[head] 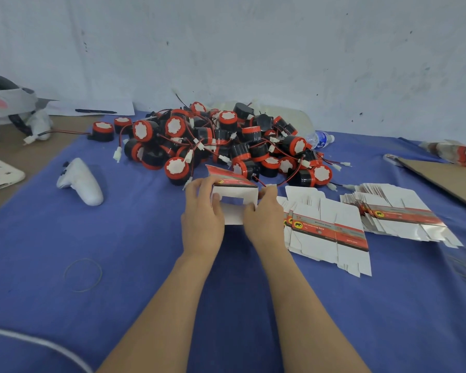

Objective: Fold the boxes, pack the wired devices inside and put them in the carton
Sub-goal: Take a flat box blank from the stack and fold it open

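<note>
A small white box (233, 193) with a red and grey printed side stands half-formed at the middle of the blue cloth, one end open toward me. My left hand (201, 219) grips its left side and my right hand (262, 219) grips its right side, fingers curled on the flaps. Behind it lies a heap of black and red round wired devices (218, 141) with red-black leads and white plugs. Flat unfolded boxes (327, 232) lie fanned to the right, and a second stack (396, 211) further right. A brown carton flap (447, 177) shows at the right edge.
A white game controller (80, 181) lies left on the cloth and a rubber band (83, 275) nearer me. A water bottle (320, 140) lies behind the heap. A headset (8, 103), paper and a pen (95, 111) sit at the back left by the wall.
</note>
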### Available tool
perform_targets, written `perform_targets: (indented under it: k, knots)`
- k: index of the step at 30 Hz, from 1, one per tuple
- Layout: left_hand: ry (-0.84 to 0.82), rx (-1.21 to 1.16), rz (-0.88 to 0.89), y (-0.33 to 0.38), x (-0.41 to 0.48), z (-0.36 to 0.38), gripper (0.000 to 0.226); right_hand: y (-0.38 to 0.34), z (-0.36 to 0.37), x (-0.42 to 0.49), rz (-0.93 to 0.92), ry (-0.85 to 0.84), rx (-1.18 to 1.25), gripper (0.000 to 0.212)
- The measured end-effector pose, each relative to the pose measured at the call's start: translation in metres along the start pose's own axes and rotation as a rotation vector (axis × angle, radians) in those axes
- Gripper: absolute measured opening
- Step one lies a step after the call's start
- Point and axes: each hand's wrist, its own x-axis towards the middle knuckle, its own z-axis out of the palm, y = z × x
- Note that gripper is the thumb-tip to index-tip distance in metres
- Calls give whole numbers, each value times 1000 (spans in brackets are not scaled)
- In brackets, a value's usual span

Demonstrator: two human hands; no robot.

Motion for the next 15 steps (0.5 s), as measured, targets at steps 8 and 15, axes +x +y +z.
perform_targets:
  k: [8,15]
  knots:
    - [112,-90,-12,-9,8,-8,30,3,-20,3,-83,-496,310,55]
    - [-21,-241,-43,-3,8,-8,29,14,-18,9,-96,-187,78,43]
